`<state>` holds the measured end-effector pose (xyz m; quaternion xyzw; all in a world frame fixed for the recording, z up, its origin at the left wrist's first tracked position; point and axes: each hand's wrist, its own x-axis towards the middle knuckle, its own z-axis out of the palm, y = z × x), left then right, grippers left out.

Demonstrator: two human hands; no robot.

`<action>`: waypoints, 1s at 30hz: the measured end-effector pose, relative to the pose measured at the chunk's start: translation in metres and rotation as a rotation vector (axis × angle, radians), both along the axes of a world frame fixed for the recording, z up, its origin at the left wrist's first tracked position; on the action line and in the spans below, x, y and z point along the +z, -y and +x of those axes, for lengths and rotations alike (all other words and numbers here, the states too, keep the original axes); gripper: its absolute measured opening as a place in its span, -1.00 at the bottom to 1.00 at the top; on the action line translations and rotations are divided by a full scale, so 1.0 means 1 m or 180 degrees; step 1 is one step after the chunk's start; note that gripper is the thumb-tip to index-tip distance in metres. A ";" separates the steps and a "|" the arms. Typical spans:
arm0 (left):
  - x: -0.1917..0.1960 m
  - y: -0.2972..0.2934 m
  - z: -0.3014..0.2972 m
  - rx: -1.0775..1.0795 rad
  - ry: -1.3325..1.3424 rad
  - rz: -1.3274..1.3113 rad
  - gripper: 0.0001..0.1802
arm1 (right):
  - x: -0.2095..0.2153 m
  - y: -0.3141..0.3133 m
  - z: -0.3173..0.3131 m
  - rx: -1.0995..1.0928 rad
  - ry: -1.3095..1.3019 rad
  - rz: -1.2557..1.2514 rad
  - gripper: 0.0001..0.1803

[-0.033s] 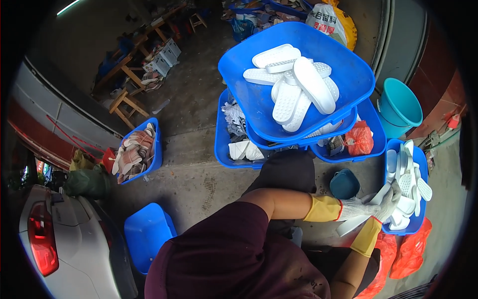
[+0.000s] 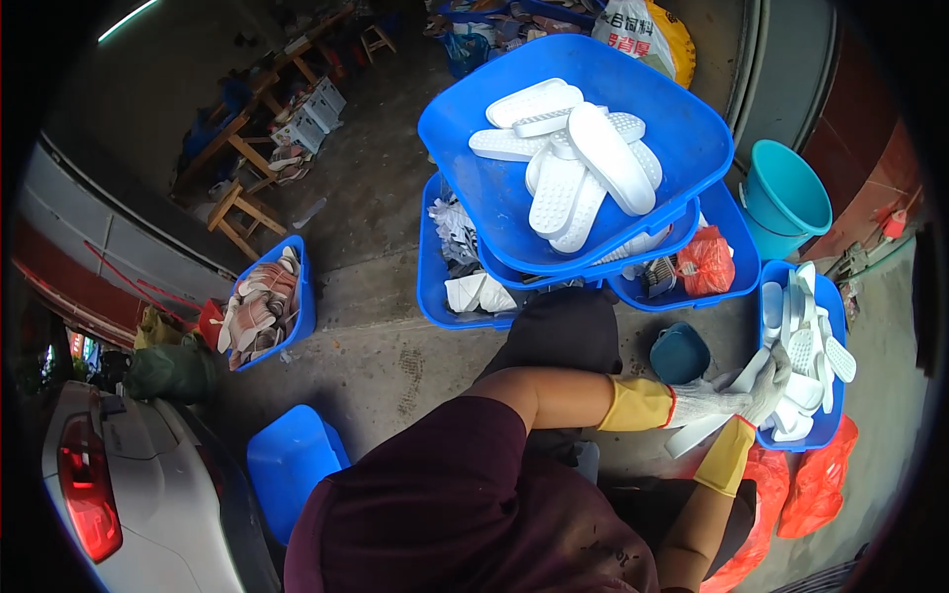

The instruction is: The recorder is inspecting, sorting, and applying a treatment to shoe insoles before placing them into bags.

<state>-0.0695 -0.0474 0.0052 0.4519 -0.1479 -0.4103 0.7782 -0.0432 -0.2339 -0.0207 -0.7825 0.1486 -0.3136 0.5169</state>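
Note:
Both my hands wear whitish knit gloves with yellow cuffs and are close together at the right, beside a blue tub of white soles. Between them is a white shoe sole [image 2: 695,435], held slanting, one end low and left, the other up toward the tub. My left hand [image 2: 709,399] is closed around its middle. My right hand [image 2: 767,388] is closed at its upper part, with its fingers partly hidden. White soles [image 2: 806,351] lie heaped in the blue tub [image 2: 838,400] just beyond my right hand.
Ahead, a blue tub [image 2: 682,119] of white soles [image 2: 559,193] is stacked on other tubs. A dark teal container [image 2: 680,354] stands near my left hand, a turquoise bucket [image 2: 788,198] farther off. Red bags [image 2: 819,484] lie below the sole tub. A car [image 2: 148,494] stands left.
The whole view has shifted slightly. Both my hands stay on the white sole, with my left hand a little closer to my right.

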 end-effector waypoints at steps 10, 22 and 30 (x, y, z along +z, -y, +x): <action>0.042 -0.034 0.076 0.1014 -0.0329 0.0255 -0.31 | 0.066 -0.112 -0.036 0.0751 -0.0635 0.1510 -0.69; 0.038 -0.038 0.015 -0.0326 -0.0490 0.0892 -0.13 | 0.033 -0.053 -0.017 -0.0420 -0.0412 0.0055 -0.64; 0.100 -0.049 0.097 0.0658 0.0277 0.0405 -0.33 | 0.113 -0.126 -0.019 0.0600 0.0327 0.0239 -0.95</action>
